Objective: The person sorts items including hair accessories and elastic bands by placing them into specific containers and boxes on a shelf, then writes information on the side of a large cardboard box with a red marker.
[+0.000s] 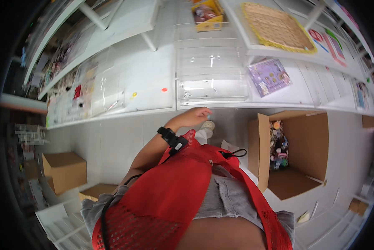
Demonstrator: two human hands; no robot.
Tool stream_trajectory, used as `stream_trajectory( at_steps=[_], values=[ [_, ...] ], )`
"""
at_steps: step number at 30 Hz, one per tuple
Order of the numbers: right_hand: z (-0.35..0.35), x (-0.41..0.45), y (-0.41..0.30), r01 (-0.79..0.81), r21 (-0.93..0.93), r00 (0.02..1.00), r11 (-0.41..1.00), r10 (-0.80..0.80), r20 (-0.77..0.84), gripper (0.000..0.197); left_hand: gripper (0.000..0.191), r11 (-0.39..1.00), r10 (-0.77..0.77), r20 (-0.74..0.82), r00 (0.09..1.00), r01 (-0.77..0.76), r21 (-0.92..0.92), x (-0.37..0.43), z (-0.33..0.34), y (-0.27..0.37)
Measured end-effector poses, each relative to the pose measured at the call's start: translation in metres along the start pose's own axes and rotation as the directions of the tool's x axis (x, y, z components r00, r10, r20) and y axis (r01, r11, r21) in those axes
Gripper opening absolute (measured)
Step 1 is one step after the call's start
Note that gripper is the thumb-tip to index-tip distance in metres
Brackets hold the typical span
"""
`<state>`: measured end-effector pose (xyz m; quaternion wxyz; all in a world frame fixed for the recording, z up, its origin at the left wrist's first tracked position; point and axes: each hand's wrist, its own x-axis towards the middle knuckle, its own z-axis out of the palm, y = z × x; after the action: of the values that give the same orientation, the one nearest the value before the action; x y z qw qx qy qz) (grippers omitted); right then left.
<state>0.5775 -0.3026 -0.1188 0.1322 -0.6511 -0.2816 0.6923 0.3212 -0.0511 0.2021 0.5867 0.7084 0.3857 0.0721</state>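
Note:
My left hand point(195, 116) hangs just in front of the white shelf's front edge point(212, 106), with its fingers curled. At its fingertips is a small light blue spot point(209, 117), too small to tell whether it is a held thing or a nail. A black strap device with a cable point(173, 139) is on that wrist. My right hand is out of view. Transparent plastic display trays point(212, 70) stand on the shelf before me, holding a few tiny pieces. To their right lies a purple printed box point(269, 77), tilted askew.
An open cardboard box point(305, 140) with small colourful items stands at right. Other cardboard boxes point(65, 172) are on the floor at left. A woven basket with yellow trim point(277, 28) sits on the upper shelf. A yellow box point(216, 25) holds brownish packets.

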Motion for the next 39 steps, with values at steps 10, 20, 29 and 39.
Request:
stream_trajectory(
  at_steps=[10, 20, 29, 39],
  values=[
    [-0.017, 0.065, -0.060, 0.240, -0.621, 0.971, 0.746, -0.189, 0.149, 0.024, 0.031, 0.905, -0.397, -0.219, 0.891, 0.341, -0.254, -0.118, -0.067, -0.130],
    [0.038, 0.077, -0.173, -0.083, -0.609, 0.996, 0.789, 0.083, -0.029, 0.019, 0.026, 0.731, -0.648, -0.579, 0.494, 0.189, -0.656, -0.157, -0.205, -0.294],
    [0.106, 0.133, -0.165, -0.230, -0.743, 0.972, 0.629, 0.184, -0.145, 0.034, 0.038, 0.654, -0.322, -0.729, 0.605, 0.698, 0.291, -0.098, -0.244, -0.305],
    [0.125, 0.165, -0.130, -0.215, -0.721, 0.975, 0.659, 0.102, -0.197, 0.027, 0.012, 0.966, -0.202, -0.478, 0.855, 0.253, 0.045, -0.034, -0.247, -0.282]
  ],
)
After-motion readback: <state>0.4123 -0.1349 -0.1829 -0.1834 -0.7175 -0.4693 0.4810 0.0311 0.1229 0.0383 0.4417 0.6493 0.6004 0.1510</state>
